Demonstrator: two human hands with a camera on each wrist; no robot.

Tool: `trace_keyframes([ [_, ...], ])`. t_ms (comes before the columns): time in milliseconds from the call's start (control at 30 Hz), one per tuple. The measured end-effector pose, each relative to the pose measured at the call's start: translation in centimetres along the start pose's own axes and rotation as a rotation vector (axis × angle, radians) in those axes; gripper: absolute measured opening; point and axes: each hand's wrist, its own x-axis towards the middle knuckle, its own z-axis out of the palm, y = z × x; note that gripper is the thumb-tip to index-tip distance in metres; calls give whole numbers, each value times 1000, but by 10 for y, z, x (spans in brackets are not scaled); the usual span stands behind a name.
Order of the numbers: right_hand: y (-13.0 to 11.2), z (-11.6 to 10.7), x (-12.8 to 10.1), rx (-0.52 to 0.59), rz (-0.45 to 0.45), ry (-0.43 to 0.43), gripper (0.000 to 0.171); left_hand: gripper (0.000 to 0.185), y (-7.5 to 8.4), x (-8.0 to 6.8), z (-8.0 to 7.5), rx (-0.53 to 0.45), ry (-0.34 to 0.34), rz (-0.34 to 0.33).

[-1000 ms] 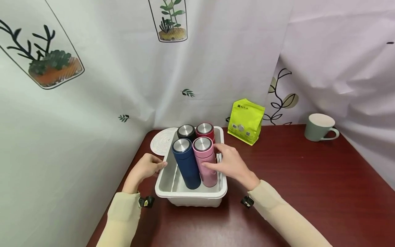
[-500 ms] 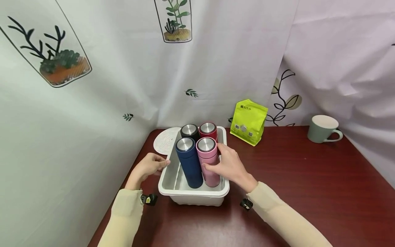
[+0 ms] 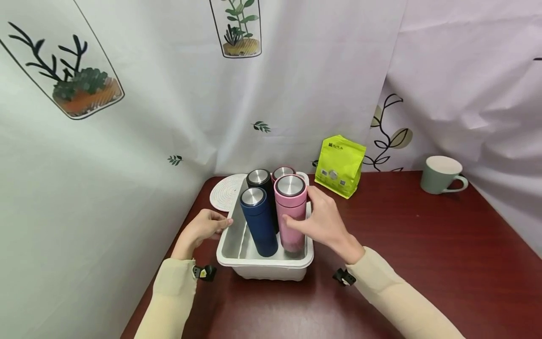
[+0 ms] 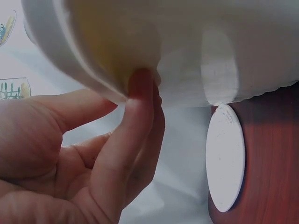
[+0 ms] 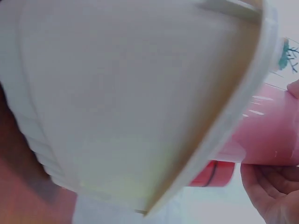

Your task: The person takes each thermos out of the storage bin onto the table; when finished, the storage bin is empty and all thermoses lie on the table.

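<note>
Thumb and fingers of my left hand (image 3: 207,226) pinch the left rim of a white plastic bin (image 3: 264,263); the left wrist view shows the fingertips under the lip. My right hand (image 3: 328,219) grips a pink thermos (image 3: 292,238) from its right side, holding it raised inside the bin. Left of it a blue thermos (image 3: 259,223) leans slightly in the bin. Behind stand a black thermos (image 3: 259,177) and a red thermos (image 3: 283,172), the red one mostly hidden by the pink. The right wrist view shows the pink thermos (image 5: 271,133) above the bin's rim.
A round white woven mat (image 3: 224,193) lies behind the bin's left side. At the back stands a yellow-green pouch (image 3: 340,167), with a pale green mug (image 3: 440,176) farther right. A fabric-covered wall borders the dark red table (image 3: 415,263) at the left and back.
My right hand has lifted the pink thermos, so it stands higher than the blue one and covers more of the red. My left hand stays at the rim. The head view has shifted slightly.
</note>
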Motion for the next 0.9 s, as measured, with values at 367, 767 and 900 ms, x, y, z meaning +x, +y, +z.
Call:
trace_keyframes([
  [367, -18, -18, 2, 28, -60, 52, 59, 33, -3, 0, 1, -4, 9, -12],
  [767, -42, -47, 13, 73, -158, 196, 69, 33, -4, 3, -2, -5, 4, -10],
  [900, -43, -58, 15, 91, -155, 226, 66, 34, -2, 3, -2, -8, -2, -8],
])
